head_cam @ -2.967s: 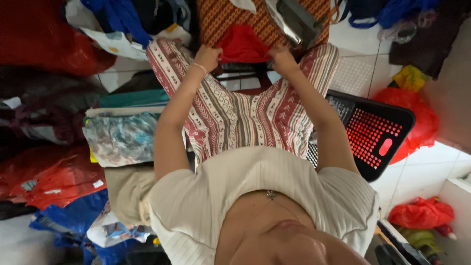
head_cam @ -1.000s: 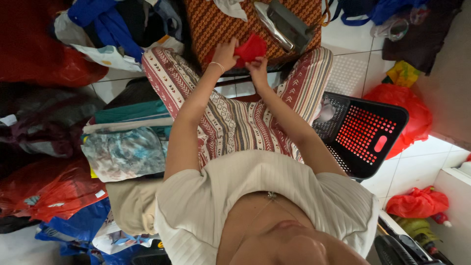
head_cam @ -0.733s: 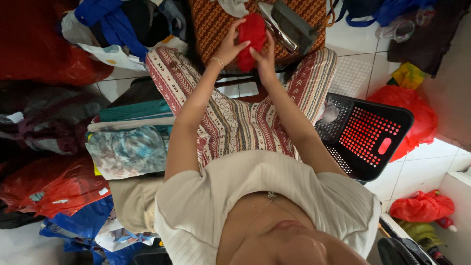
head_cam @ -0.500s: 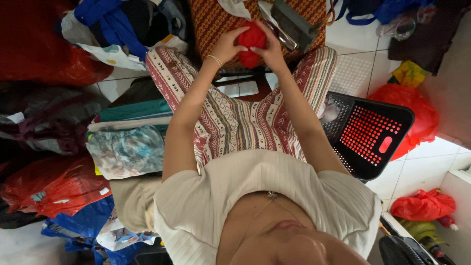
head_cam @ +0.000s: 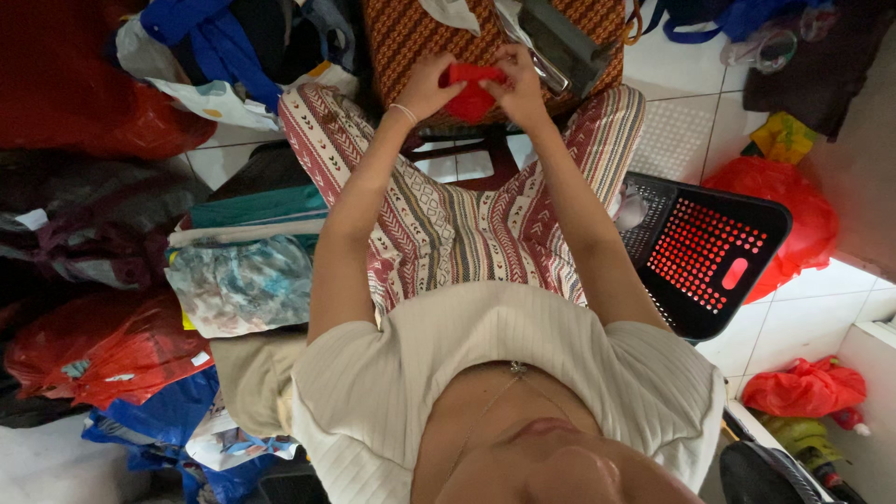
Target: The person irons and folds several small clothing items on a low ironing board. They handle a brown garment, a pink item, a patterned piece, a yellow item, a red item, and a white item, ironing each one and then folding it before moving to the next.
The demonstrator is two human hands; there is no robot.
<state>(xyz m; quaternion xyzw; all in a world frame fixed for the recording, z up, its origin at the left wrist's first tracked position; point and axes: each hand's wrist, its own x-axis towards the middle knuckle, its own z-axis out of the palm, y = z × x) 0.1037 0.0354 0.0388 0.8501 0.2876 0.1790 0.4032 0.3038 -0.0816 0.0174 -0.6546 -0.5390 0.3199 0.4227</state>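
While both the left hand [head_cam: 425,89] and right hand [head_cam: 516,86] pinch the small red cloth [head_cam: 469,89] between them, a loose fingertip grip could drop it onto the patterned trousers [head_cam: 448,224] beneath.

Single head-worn view, straight down, close over torso, lap and tiled floor [head_cam: 681,140].

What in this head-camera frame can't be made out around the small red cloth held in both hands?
- Small red cloth, head view: bunched between the left hand and right hand; its full shape and kind are hidden by the fingers.
- Black perforated plastic basket: its inside is partly blocked by the right forearm.
- Brown patterned bag: cut off by the top edge.
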